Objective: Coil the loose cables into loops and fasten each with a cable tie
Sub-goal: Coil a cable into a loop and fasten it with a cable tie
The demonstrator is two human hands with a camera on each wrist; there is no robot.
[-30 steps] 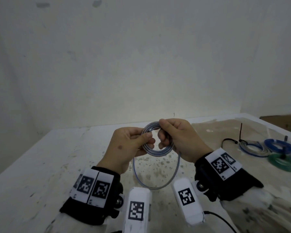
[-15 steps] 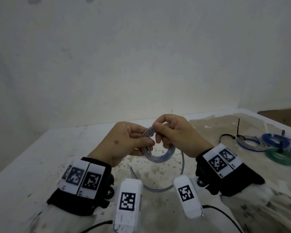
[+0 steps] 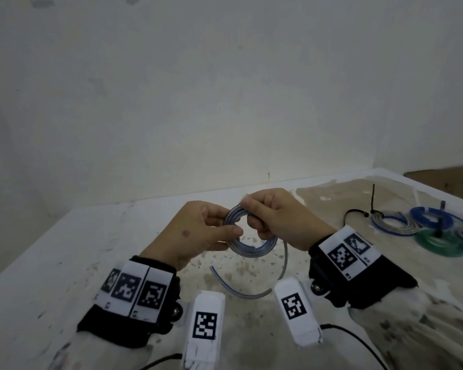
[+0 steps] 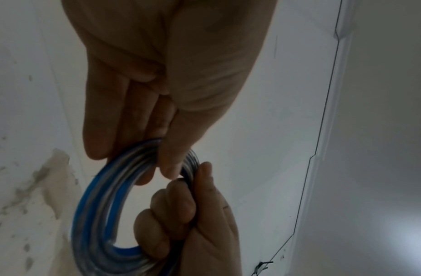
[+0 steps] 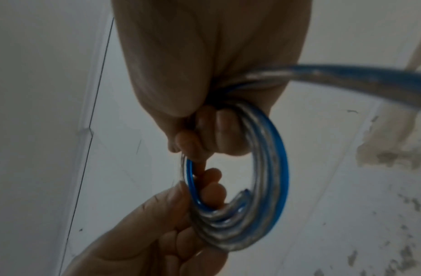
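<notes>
A clear cable with a blue stripe is wound into a small coil, held in the air over the table. My left hand pinches the coil's left side between thumb and fingers. My right hand grips the top right, with its fingers curled through the ring. The loose tail curves down below the coil, its free end pointing left. The left wrist view shows the coil under my left hand. In the right wrist view the coil hangs from my right hand, and the tail runs off to the right.
At the right of the table lie tied coils: a grey-blue one with a black cable tie sticking up, a blue one and a green one. A white wall stands close behind the table's far edge.
The hanging loop of loose cable has become shorter, and its free end now shows below the coil. Both hands have turned the coil slightly and stayed on it.
</notes>
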